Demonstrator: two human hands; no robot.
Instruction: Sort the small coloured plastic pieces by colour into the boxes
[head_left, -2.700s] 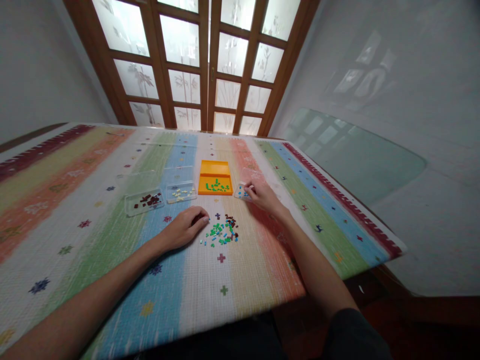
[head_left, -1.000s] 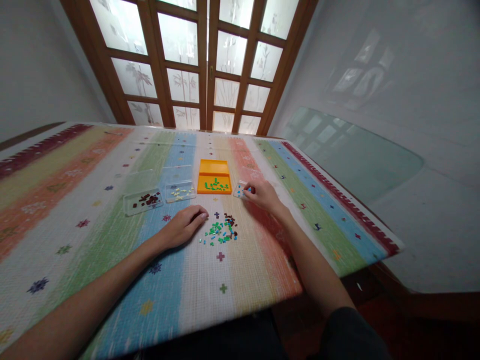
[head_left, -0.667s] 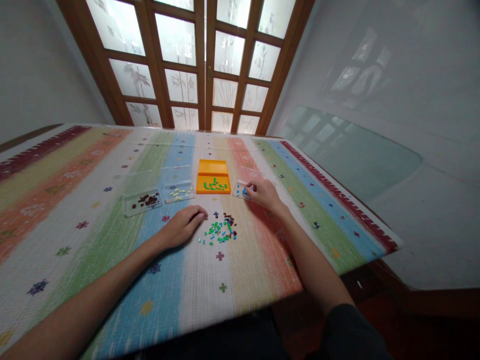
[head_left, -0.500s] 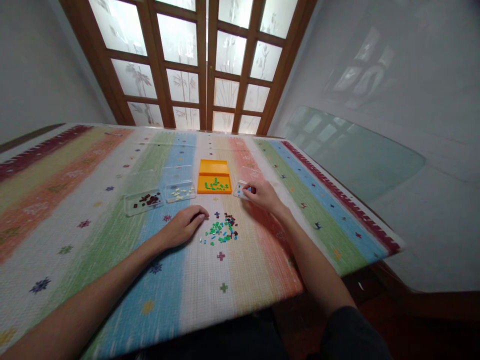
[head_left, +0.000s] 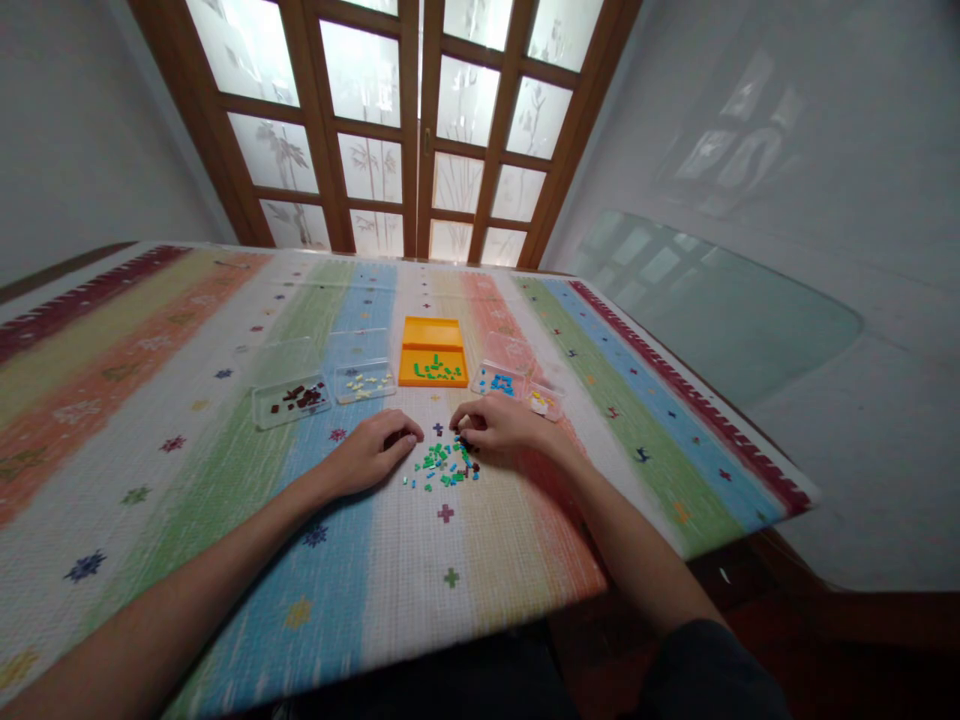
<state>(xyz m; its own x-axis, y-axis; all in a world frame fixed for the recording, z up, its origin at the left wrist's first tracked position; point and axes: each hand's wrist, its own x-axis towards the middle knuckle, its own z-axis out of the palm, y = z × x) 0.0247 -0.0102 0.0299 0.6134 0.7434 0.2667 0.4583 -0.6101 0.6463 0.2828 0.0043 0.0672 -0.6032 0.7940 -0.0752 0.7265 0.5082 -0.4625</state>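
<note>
A pile of small green, blue and dark brown pieces (head_left: 444, 462), too small to name exactly, lies loose on the striped tablecloth (head_left: 405, 560). At its left edge rests my left hand (head_left: 371, 450), loosely curved, with a gap between thumb and fingers and nothing visible in it. My right hand (head_left: 501, 424) is over the upper right edge of the pile, by the dark brown pieces, its fingers bent and apart from the thumb. Whether its fingertips touch a piece is hidden. Beyond the hands stands an opened orange box (head_left: 433, 332) with green pieces inside.
Left of the orange box are clear trays, one with dark brown pieces (head_left: 298, 398), one with cream pieces (head_left: 366, 383). To its right, one clear tray holds blue pieces (head_left: 495, 381), another yellow pieces (head_left: 540, 400). Wooden glazed doors (head_left: 420, 130) stand behind the table.
My right hand has moved from the tray of blue pieces back toward me and left, down to the pile. The trays on the right now show more. My left hand has barely moved.
</note>
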